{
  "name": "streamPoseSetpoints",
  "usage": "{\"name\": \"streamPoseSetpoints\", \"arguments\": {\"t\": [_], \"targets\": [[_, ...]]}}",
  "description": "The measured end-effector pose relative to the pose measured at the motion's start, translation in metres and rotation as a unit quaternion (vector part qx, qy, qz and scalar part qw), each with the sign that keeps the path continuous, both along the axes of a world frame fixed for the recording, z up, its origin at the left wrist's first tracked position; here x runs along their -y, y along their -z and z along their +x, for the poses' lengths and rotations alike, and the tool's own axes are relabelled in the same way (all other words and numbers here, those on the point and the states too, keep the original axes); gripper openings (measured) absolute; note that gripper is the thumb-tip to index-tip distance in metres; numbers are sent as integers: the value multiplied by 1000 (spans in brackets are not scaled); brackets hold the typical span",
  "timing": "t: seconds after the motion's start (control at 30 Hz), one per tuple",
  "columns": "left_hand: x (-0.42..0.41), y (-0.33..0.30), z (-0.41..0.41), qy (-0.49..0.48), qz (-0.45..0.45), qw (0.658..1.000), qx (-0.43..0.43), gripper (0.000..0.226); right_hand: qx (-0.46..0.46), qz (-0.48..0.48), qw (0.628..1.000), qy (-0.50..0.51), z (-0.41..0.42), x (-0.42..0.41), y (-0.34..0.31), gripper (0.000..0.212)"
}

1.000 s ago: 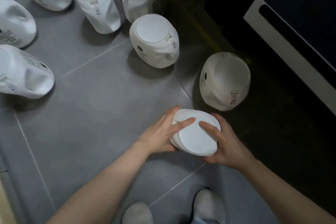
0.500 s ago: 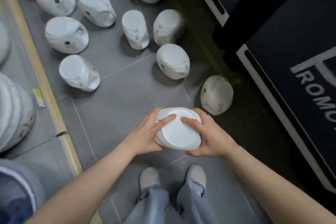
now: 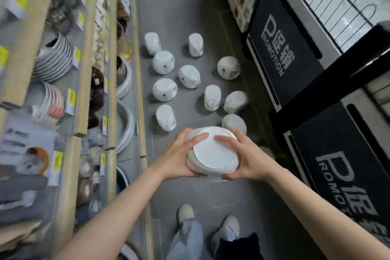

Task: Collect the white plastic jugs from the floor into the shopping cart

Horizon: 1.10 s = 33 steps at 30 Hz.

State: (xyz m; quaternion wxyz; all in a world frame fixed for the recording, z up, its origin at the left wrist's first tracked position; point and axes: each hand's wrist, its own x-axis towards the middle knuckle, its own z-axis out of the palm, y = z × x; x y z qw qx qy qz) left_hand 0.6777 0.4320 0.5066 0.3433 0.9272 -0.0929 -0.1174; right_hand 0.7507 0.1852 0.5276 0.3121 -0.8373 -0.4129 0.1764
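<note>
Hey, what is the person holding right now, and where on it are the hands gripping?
A white plastic jug, base facing the camera. The left hand and the right hand clasp its opposite sides, fingers curled over the base rim.

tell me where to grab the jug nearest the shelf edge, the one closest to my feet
That jug stands upended, flat base up, narrowing toward the floor. Come from straight above and wrap fingers round the wide sides just under the base, probably with both hands, as the left hand and right hand hold the lifted jug. Its handle isn't clearly visible.
</note>
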Motion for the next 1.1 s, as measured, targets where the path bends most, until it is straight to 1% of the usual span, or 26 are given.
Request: {"name": "streamPoseSetpoints", "arguments": {"t": [0.13,0.27,0.43,0.57,0.67,0.77,0.83,0.93,1.03,1.1], "targets": [[-28,-50,-14,-36,20,999,8,111,-11,3,1000,-13,-4,-34,-50,97],[-52,-80,-29,-72,19,997,8,113,11,-17,999,-37,-4,-65,-81,98],[-72,-103,-54,-156,34,987,22,114,24,-16,992,-125,11,-106,-106,102],[-77,-113,-75,-263,33,964,29,113,44,-24,975,-214,27,-143,-119,105],[-64,-117,-96,-355,33,933,46,112,54,-28,952,-299,34,-169,-122,106],[-36,-120,-118,-452,52,889,59,110,80,-31,916,-391,36,-189,-126,107],[-16,-120,-137,-505,63,858,68,110,79,-30,890,-448,30,-201,-130,107],[19,-116,-170,-584,69,805,71,108,50,-35,842,-535,7,-212,-135,107],[61,-116,-210,-658,93,746,48,112,45,-20,792,-609,-33,-215,-134,107],[91,-116,-237,-698,89,710,35,113,41,-21,762,-646,-65,-212,-132,105]]}}
